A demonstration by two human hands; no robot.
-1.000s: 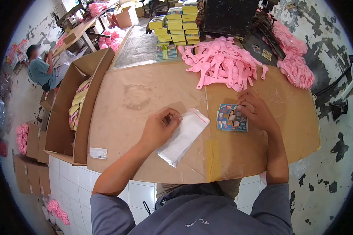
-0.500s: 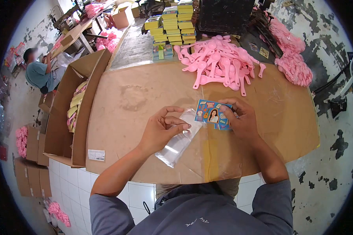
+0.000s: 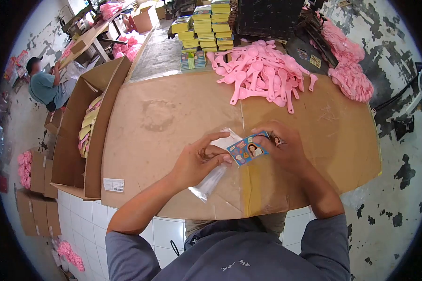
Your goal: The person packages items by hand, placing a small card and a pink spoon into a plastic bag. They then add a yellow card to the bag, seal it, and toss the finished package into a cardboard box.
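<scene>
My left hand [image 3: 202, 158] pinches a clear plastic bag [image 3: 207, 186], which lies slanted beneath the fingers and hangs toward me. In my right hand [image 3: 284, 144] is a blue printed card [image 3: 246, 151] showing a person's picture and small drawings. A second card's picture shows between the right fingers. The blue card is tilted, its left end right at my left fingertips and overlapping the upper part of the bag. Beyond my hands lies a heap of pink plastic spoons [image 3: 269, 75] on the cardboard-covered table [image 3: 145, 140].
Stacks of yellow-edged cards [image 3: 202, 28] stand at the back. A long open carton [image 3: 109, 136] with wrapped pink and yellow pieces borders the table's left side. Pink bundles [image 3: 351, 79] lie at the right rear. Another person [image 3: 47, 84] sits at far left.
My right hand has brought the card down and left, tilting it so its end meets my left fingertips and the bag. My left hand keeps its grip on the bag.
</scene>
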